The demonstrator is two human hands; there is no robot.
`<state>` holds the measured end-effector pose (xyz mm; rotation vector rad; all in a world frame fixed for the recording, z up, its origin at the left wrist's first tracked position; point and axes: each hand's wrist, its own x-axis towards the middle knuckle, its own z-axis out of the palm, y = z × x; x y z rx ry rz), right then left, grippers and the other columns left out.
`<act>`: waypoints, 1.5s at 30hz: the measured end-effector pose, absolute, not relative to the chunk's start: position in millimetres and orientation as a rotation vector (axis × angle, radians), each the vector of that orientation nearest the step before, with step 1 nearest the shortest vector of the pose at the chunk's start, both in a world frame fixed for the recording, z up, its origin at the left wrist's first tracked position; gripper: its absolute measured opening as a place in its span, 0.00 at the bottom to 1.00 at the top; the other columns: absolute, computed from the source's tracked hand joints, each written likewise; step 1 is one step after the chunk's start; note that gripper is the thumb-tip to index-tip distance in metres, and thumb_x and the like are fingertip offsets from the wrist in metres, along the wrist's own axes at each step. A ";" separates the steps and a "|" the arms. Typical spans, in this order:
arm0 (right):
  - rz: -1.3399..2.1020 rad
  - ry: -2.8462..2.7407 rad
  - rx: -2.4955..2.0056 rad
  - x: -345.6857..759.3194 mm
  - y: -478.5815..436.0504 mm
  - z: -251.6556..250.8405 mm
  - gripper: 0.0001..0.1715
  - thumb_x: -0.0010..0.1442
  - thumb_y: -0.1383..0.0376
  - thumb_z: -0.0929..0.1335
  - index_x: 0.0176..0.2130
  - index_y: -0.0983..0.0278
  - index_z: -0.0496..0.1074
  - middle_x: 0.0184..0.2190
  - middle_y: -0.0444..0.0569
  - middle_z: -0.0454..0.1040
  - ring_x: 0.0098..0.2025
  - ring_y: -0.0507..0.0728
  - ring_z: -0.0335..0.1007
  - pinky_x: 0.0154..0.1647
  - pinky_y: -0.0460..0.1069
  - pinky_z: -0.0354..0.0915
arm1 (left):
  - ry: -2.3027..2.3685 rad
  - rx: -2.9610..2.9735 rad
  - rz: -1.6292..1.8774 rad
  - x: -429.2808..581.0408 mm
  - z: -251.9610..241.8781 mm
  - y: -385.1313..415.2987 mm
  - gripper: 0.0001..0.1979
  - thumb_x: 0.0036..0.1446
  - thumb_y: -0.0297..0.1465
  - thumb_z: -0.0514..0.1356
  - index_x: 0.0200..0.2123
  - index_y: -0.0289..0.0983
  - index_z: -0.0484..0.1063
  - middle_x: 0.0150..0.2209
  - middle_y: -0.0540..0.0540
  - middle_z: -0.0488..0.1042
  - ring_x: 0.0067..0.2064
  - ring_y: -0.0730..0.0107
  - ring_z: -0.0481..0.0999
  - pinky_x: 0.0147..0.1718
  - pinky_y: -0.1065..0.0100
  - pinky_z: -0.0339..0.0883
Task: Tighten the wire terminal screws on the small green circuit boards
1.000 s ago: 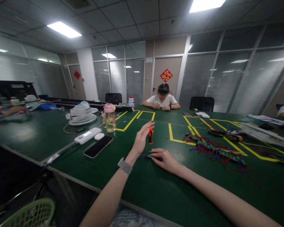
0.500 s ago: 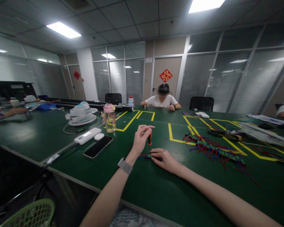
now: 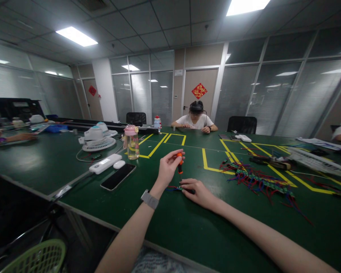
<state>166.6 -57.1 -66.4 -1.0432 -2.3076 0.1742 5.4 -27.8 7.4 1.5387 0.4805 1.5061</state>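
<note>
The screwdriver (image 3: 181, 163) is small, with an orange and black handle pinched in my left hand (image 3: 167, 169). It stands upright, its thin shaft pointing straight down with the tip on the wired piece (image 3: 178, 187). That piece lies flat on the green table (image 3: 187, 235), held under my right hand (image 3: 198, 192) fingertips, red and blue wires trailing left; its finer detail is too small to tell

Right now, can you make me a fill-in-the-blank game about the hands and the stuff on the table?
The left hand holds a screwdriver with an ____ handle.
The right hand holds a small wired part down on the ____ table.
The water bottle has a ____ lid.
Missing words: orange, green, pink.
</note>
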 end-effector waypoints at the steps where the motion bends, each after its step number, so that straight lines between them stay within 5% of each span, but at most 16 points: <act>1: 0.176 -2.307 -1.041 166.8 -57.0 -66.6 0.14 0.59 0.65 0.64 0.42 0.61 0.76 0.46 0.50 0.74 0.49 0.57 0.69 0.52 0.52 0.64 | 0.514 1.591 1.531 5.2 7.0 -28.1 0.14 0.52 0.32 0.61 0.43 0.36 0.74 0.41 0.43 0.74 0.40 0.67 0.74 0.40 0.66 0.68; 6: 0.182 -2.305 -1.035 167.0 -57.8 -66.6 0.14 0.59 0.65 0.64 0.43 0.61 0.76 0.46 0.51 0.74 0.49 0.57 0.69 0.52 0.52 0.65 | 0.625 1.765 1.597 4.7 7.6 -30.7 0.13 0.51 0.34 0.62 0.42 0.40 0.75 0.45 0.44 0.67 0.45 0.68 0.71 0.41 0.70 0.67; 11: 0.184 -2.308 -1.059 166.8 -58.9 -65.0 0.14 0.59 0.65 0.64 0.43 0.61 0.76 0.47 0.51 0.74 0.49 0.58 0.69 0.52 0.53 0.64 | 0.495 1.712 1.499 5.8 8.2 -29.1 0.16 0.60 0.33 0.52 0.49 0.42 0.71 0.54 0.44 0.67 0.55 0.64 0.67 0.54 0.63 0.59; 14: 0.181 -2.310 -1.055 166.4 -59.2 -63.9 0.14 0.59 0.66 0.64 0.43 0.61 0.76 0.46 0.51 0.74 0.49 0.58 0.69 0.52 0.52 0.65 | 0.386 1.614 1.415 8.2 4.7 -25.6 0.18 0.61 0.34 0.52 0.53 0.42 0.67 0.57 0.43 0.66 0.54 0.61 0.69 0.54 0.58 0.61; 25: 0.174 -2.306 -1.046 166.0 -58.5 -64.6 0.14 0.59 0.65 0.64 0.43 0.61 0.76 0.46 0.51 0.74 0.49 0.58 0.69 0.52 0.52 0.65 | 0.489 1.572 1.507 7.2 6.0 -26.4 0.15 0.54 0.32 0.59 0.46 0.37 0.72 0.43 0.42 0.75 0.40 0.67 0.76 0.41 0.64 0.70; 29: 0.183 -2.311 -1.045 166.2 -58.5 -65.1 0.15 0.59 0.65 0.64 0.43 0.61 0.76 0.46 0.51 0.74 0.49 0.58 0.69 0.52 0.52 0.64 | 0.632 1.756 1.632 5.4 5.2 -26.2 0.12 0.49 0.33 0.64 0.39 0.39 0.76 0.37 0.47 0.70 0.37 0.72 0.72 0.37 0.71 0.67; 39: 0.191 -2.309 -1.028 165.8 -59.9 -62.5 0.15 0.59 0.65 0.64 0.43 0.61 0.76 0.46 0.52 0.74 0.49 0.58 0.69 0.52 0.53 0.65 | 0.478 1.620 1.517 6.4 4.2 -23.1 0.17 0.60 0.33 0.51 0.51 0.40 0.69 0.55 0.43 0.67 0.53 0.63 0.69 0.51 0.62 0.63; 45: 0.187 -2.310 -1.040 166.6 -59.6 -63.3 0.15 0.59 0.65 0.64 0.44 0.61 0.76 0.46 0.51 0.74 0.49 0.58 0.69 0.52 0.53 0.65 | 0.450 1.491 1.552 8.0 5.0 -24.9 0.17 0.56 0.32 0.57 0.48 0.35 0.70 0.50 0.39 0.72 0.49 0.61 0.73 0.48 0.59 0.67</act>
